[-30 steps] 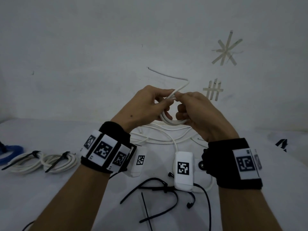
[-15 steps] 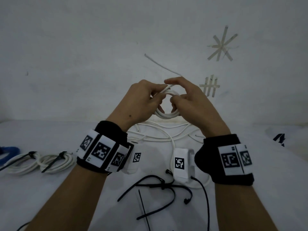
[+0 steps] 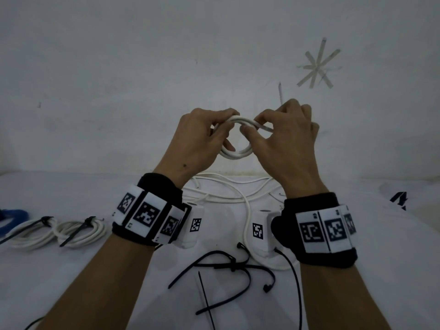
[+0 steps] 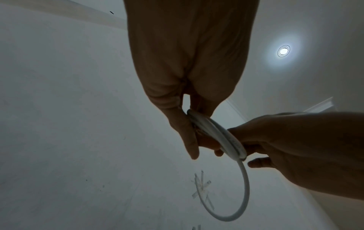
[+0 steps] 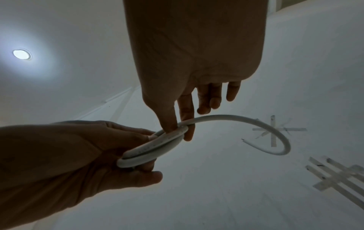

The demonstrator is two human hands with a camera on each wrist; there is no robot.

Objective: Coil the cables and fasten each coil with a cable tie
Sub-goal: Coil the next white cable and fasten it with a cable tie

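While both hands (image 3: 242, 141) pinch the white coil (image 3: 235, 152), loose tail (image 3: 281, 94) now upright, formerly slanting left.

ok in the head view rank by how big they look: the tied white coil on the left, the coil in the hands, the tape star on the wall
1. tied white coil, widest of the three.
2 and 3. coil in the hands and tape star: they look about alike. The coil is partly hidden by both hands, and the star is further away, so I won't rank them.

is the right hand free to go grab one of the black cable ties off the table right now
Probably not yet: the right hand pinches the white cable coil that the left hand also holds. The black cable ties lie uncovered below the wrists.
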